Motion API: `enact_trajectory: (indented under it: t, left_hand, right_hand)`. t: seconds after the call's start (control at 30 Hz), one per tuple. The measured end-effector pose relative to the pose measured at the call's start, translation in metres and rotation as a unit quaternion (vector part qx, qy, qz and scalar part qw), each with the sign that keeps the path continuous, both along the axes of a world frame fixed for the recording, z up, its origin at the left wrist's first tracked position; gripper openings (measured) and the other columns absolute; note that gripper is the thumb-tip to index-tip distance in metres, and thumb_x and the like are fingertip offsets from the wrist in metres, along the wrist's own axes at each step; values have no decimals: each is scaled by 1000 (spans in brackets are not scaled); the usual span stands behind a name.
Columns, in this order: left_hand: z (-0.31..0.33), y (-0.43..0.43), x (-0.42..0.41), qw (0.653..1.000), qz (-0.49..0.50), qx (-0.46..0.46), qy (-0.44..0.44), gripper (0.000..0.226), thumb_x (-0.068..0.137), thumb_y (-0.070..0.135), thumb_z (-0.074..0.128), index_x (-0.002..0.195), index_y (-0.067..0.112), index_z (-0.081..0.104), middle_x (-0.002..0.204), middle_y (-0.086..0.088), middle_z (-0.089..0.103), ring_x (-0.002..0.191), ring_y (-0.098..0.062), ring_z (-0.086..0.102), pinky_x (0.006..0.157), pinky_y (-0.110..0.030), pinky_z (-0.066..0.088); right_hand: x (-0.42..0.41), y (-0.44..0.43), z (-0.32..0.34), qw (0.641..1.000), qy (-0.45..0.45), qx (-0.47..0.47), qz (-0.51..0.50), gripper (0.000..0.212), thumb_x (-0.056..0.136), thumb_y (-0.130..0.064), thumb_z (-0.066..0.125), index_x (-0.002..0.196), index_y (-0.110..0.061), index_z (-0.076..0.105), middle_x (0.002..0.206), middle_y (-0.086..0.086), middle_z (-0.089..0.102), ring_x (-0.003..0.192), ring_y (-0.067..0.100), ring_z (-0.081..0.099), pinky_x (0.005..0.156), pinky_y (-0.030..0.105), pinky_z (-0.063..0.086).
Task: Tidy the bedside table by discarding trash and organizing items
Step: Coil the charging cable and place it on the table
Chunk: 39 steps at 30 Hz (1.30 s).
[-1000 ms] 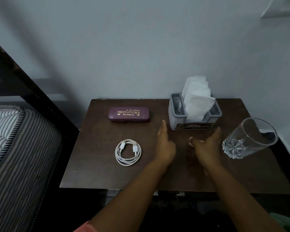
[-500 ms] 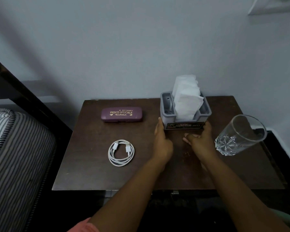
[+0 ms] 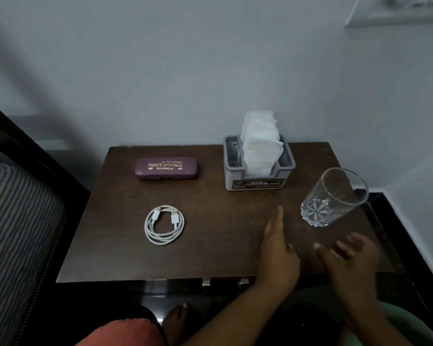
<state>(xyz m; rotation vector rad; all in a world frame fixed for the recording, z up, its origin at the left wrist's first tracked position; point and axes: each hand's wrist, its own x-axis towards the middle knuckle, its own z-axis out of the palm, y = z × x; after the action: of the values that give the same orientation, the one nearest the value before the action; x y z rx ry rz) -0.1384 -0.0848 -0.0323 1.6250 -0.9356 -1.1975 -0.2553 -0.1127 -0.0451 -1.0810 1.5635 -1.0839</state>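
A dark wooden bedside table (image 3: 210, 258) stands against the wall. At its back sits a grey tissue holder (image 3: 258, 173) with white tissues sticking up. A purple glasses case (image 3: 166, 168) lies at the back left. A coiled white USB cable (image 3: 164, 224) rests in the front left part. An empty clear glass (image 3: 334, 197) stands at the right. My left hand (image 3: 276, 253) hovers flat over the front of the table, fingers pointing toward the holder, holding nothing. My right hand (image 3: 353, 258) is open near the front right edge, just below the glass.
A striped mattress (image 3: 18, 233) and a dark bed frame (image 3: 35, 156) lie to the left. The grey wall rises right behind the table. Dark floor runs along the right side. My bare foot (image 3: 176, 320) shows below the table's front edge.
Both hands have let go of the tissue holder and pulled back toward the front edge. The holder now stands farther back, close to the wall.
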Motion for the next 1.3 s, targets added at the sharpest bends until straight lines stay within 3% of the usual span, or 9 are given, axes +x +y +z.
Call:
enact_trajectory:
  t: [0.13,0.27,0.33,0.43,0.5,0.6,0.67,0.93,1.3]
  left_hand:
    - [8,-29,-10,998,-60,0,-31,78,86,-11,43,150,23,12,157,1,14,143,-13,19,113,-21,20]
    - [6,-44,-11,997,-78,-6,-30,72,84,-14,43,147,17,24,146,3,29,135,-9,30,100,-2,23]
    - [-4,-48,-10,997,-76,-10,-13,78,79,-19,41,146,17,26,148,-3,29,138,-16,32,110,-18,29]
    - [-15,-47,-8,997,-73,-11,17,83,76,-19,38,147,22,23,152,-5,28,138,-20,35,114,-39,33]
    - [-19,-42,-6,998,-59,-10,35,84,76,-18,37,147,25,22,152,-4,31,136,-17,38,112,-39,35]
    - [-25,-28,1,998,-37,-17,51,86,71,-9,38,146,31,25,150,0,35,133,-12,42,111,-38,37]
    - [-31,-18,7,998,-18,-19,57,87,70,-9,37,145,33,27,150,1,35,132,-10,42,112,-38,36]
    - [-39,-1,36,995,53,-39,75,88,63,-5,35,143,32,32,146,0,41,130,-11,46,112,-40,36]
    - [-38,-3,44,995,50,-51,72,82,69,-3,37,144,30,32,144,-6,43,130,-18,47,110,-43,37]
  right_hand:
    - [-10,-32,3,992,12,-7,128,74,73,1,74,135,-19,37,135,4,50,120,18,50,100,34,40]
    - [-5,-45,8,987,64,-47,137,62,74,-4,74,124,-24,45,115,-1,58,101,13,58,80,17,44]
    - [-2,-47,10,988,77,-62,116,57,73,-6,76,120,-25,48,107,0,61,89,12,61,72,14,43]
    - [3,-44,7,989,86,-74,90,58,70,-7,79,119,-21,51,105,2,63,93,18,62,80,24,48]
    - [8,-37,5,989,93,-80,87,60,68,-7,80,119,-18,51,106,2,64,94,18,62,81,23,48]
    - [18,-24,3,990,81,-84,85,59,67,-5,80,117,-18,52,100,1,64,85,11,62,68,4,45]
    - [26,-15,2,990,72,-88,85,58,66,-4,81,114,-20,53,95,-2,63,82,4,60,65,0,45]
    - [65,0,-6,987,65,-108,101,59,61,-2,82,109,-21,54,100,3,67,85,5,64,65,6,48]
    - [80,0,-4,986,59,-105,114,66,60,-1,82,116,-17,49,110,0,57,88,1,58,68,4,45]
